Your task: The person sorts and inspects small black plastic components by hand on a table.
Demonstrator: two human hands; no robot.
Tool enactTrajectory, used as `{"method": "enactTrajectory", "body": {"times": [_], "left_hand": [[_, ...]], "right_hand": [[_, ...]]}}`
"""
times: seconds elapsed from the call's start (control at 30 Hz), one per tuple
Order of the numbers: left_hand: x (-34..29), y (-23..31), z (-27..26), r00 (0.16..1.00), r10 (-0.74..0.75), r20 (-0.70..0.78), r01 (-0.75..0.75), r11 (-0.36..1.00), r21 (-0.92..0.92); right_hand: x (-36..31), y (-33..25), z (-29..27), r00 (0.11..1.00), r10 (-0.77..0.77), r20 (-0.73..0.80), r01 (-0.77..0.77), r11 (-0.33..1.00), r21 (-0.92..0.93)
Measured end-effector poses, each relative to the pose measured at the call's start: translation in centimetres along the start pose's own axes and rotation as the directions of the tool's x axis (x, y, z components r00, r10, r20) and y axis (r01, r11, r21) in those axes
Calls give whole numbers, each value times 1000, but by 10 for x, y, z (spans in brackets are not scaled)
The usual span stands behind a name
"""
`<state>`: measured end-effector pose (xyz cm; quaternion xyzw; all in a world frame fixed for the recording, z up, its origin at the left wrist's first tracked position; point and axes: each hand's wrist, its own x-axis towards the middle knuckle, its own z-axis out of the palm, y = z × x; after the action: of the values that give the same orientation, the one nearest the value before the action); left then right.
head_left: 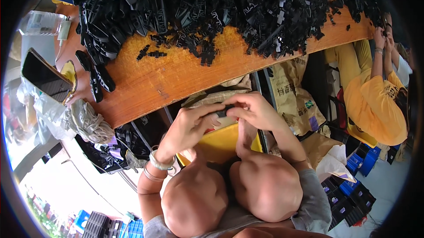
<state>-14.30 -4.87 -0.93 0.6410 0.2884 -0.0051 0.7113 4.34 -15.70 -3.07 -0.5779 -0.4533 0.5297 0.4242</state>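
Above my knees, just off the table's near edge, both hands meet at a small black plastic part (pixel 224 111). My left hand (pixel 193 122), with bracelets on its wrist, is closed on one end of the part. The fingers of my right hand (pixel 255 108) pinch its other end. Fingers hide most of its shape. A large heap of black plastic parts (pixel 176 4) covers the far side of the wooden table (pixel 170 79). A few small black clips (pixel 157 54) lie loose in front of the heap, and longer black pieces (pixel 104 78) rest at the left.
A propped phone (pixel 42 72), a clear plastic container (pixel 39 22) and a crumpled plastic bag (pixel 86 121) are at the left. Below the table are a yellow bin (pixel 221 140) and a brown paper sack (pixel 289 92). Another person in orange (pixel 375 105) sits right, near crates (pixel 349 198).
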Motion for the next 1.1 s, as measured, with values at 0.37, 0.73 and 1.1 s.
{"method": "enactTrajectory", "body": {"times": [0.37,0.73,1.1], "left_hand": [[47,-263,22,981,-46,-187,178,590,788],[65,-267,-7,885,104,-454,242,730,639],[6,-150,32,989,139,-57,-47,648,760]], "right_hand": [[37,184,27,805,579,130,-349,640,-684],[35,217,30,750,655,-91,-478,443,-758],[-6,172,-53,935,327,138,-28,455,-890]]}}
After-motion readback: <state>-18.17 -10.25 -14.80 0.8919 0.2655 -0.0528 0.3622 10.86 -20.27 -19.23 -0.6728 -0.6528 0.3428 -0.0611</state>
